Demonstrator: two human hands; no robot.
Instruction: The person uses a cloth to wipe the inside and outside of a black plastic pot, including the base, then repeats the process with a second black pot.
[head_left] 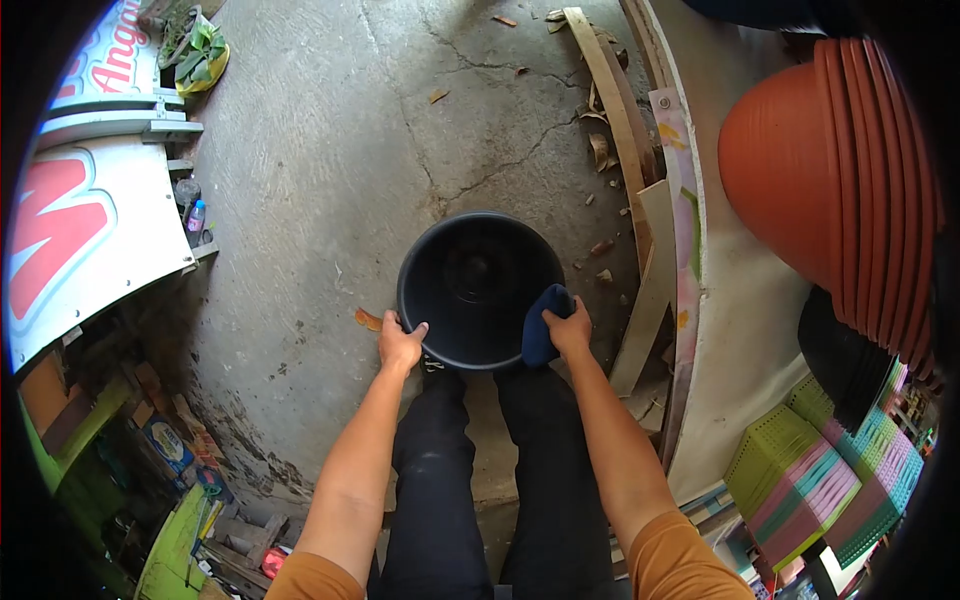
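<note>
A round black plastic pot is in front of my legs, its open top facing up and its inside dark. My left hand grips the rim on the left, thumb over the edge and fingers outside. On the right side, my right hand is closed on a dark blue cloth, which drapes over the rim and partly into the pot. The fingers beneath that hand are mostly hidden.
Cracked concrete floor lies around, with dry leaves and wooden planks along the right. Stacked terracotta-coloured pots and colourful baskets stand at right. Sign panels, a small bottle and a potted plant are at left.
</note>
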